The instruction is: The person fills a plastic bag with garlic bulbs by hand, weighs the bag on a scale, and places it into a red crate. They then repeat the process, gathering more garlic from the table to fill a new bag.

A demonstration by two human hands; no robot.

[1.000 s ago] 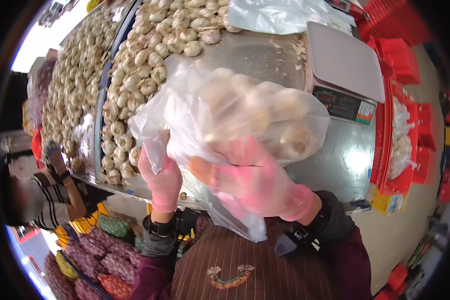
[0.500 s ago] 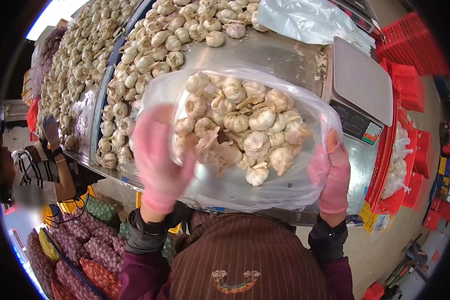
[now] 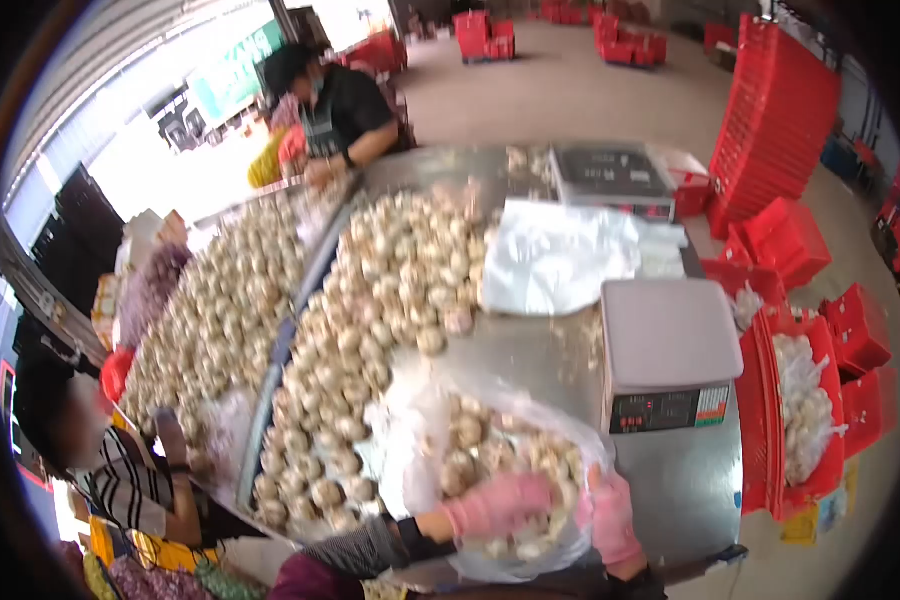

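Observation:
A clear plastic bag lies open on the metal table near its front edge, with garlic bulbs inside. My left hand, in a pink glove, reaches into the bag over the garlic; its fingers are blurred, and what they touch cannot be made out. My right hand, also pink-gloved, is closed on the bag's right rim. A scale stands just beyond the bag to the right. Loose garlic is heaped to the left of and behind the bag.
White plastic bags lie behind the scale, near a second scale. Red crates line the right side, one with bagged garlic. A co-worker in stripes is at the left, another in black at the far end.
The view has tilted up and shows more of the room. My left hand has moved from the bag's left side to over the garlic inside it. My right hand stays at the right rim.

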